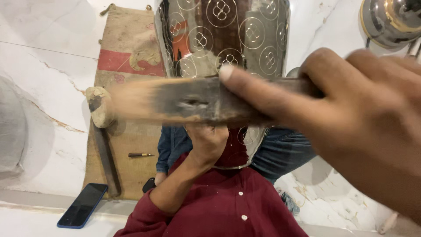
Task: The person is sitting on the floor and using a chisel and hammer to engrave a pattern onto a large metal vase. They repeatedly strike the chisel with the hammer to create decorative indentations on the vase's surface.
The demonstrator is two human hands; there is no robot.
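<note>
A large shiny metal vessel engraved with circles and flower shapes stands upright in front of me, its lower rim against my lap. My left hand presses against its lower part, the red sleeve pushed back on the forearm. My right hand is close to the camera and grips a worn wooden stick, held level across the vessel. The stick's left end is blurred. My index finger lies along its top.
A burlap mat lies on the marble floor. On it rest a wooden mallet and a small pen-like tool. A dark phone lies at lower left. Another polished metal vessel is at top right.
</note>
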